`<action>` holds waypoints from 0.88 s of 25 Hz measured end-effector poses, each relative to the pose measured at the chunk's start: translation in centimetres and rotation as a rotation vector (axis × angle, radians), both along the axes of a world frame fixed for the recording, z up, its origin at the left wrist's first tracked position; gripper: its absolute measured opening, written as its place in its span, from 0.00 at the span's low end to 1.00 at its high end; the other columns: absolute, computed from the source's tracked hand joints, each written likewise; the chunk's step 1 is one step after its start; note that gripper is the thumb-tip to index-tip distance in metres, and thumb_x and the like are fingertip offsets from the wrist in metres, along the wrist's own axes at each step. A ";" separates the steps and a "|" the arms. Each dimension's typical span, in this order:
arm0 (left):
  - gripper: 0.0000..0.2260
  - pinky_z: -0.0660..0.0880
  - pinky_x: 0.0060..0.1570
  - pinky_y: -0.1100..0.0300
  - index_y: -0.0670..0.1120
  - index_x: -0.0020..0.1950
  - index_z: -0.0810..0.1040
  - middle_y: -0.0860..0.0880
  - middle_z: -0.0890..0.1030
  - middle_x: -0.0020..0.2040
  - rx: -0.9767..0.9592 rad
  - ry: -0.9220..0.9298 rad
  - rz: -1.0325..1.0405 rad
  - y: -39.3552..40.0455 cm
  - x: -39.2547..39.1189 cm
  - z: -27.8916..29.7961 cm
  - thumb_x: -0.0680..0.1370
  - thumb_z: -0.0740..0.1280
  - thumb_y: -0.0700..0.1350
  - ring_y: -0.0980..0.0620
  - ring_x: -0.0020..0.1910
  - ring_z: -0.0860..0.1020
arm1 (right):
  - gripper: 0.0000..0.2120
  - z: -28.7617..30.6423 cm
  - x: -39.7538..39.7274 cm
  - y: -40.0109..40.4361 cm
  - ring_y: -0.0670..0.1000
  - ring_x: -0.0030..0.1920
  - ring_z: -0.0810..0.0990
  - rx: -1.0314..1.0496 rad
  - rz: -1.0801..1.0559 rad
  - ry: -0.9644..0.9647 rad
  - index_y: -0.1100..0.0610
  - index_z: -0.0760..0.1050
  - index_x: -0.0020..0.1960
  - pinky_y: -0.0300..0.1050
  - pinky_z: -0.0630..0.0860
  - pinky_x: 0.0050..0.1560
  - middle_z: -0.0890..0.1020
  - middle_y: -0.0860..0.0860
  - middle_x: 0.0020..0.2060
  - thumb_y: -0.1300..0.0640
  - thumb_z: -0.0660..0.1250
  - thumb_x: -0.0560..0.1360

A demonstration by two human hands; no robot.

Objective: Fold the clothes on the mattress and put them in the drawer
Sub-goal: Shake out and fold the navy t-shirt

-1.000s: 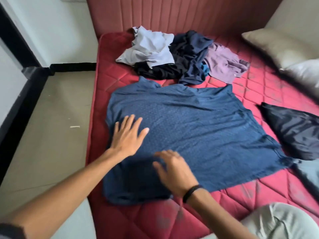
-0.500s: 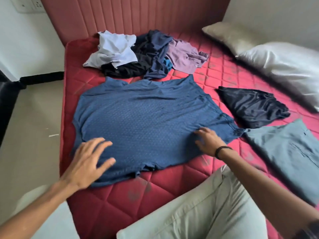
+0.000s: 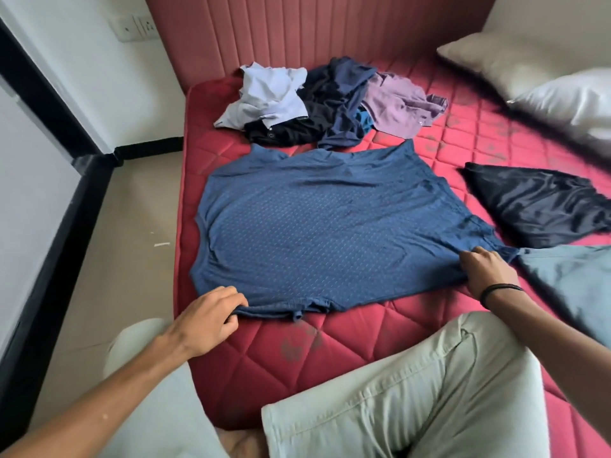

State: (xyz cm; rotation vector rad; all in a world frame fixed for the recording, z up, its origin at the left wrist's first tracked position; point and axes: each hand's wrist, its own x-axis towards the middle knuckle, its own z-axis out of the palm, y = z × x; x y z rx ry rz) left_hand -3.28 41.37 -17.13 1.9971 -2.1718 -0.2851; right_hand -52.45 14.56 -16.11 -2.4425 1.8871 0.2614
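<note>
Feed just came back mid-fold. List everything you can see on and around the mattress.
Blue dotted T-shirt: 1, blue, spread flat mid-mattress.
Quilted mattress: 1, red.
Heap of unfolded clothes: 1, pale blue, navy, black, mauve, far end.
Black satin garment: 1, right of shirt.
Grey-blue garment: 1, right edge.
Pillows: 2, beige and white, far right.
Padded headboard: 1, red.
Wall socket plate: 1, white.
Left hand: grips shirt's near edge.
Right hand: grips shirt's right corner.
</note>
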 end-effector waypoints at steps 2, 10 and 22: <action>0.13 0.75 0.56 0.59 0.50 0.56 0.82 0.54 0.79 0.48 0.141 -0.011 0.035 -0.5 0.2 1.3 0.72 0.68 0.43 0.53 0.51 0.80 | 0.11 1.3 -0.2 0.3 0.64 0.56 0.82 -0.026 0.043 0.042 0.60 0.78 0.54 0.57 0.80 0.52 0.81 0.61 0.52 0.61 0.73 0.72; 0.13 0.73 0.35 0.67 0.52 0.54 0.84 0.56 0.81 0.40 0.741 -0.137 -0.030 -1.2 -3.4 6.2 0.70 0.72 0.49 0.56 0.39 0.79 | 0.18 4.2 -1.2 2.8 0.57 0.66 0.80 0.141 -0.055 0.389 0.52 0.76 0.68 0.51 0.76 0.61 0.78 0.54 0.68 0.59 0.59 0.80; 0.19 0.70 0.69 0.51 0.58 0.65 0.79 0.51 0.77 0.65 0.202 0.185 0.496 -11.5 3.0 2.9 0.77 0.70 0.62 0.49 0.68 0.74 | 0.22 2.0 11.3 -0.1 0.58 0.71 0.72 0.231 0.312 -0.125 0.48 0.68 0.75 0.51 0.68 0.72 0.70 0.50 0.72 0.50 0.60 0.81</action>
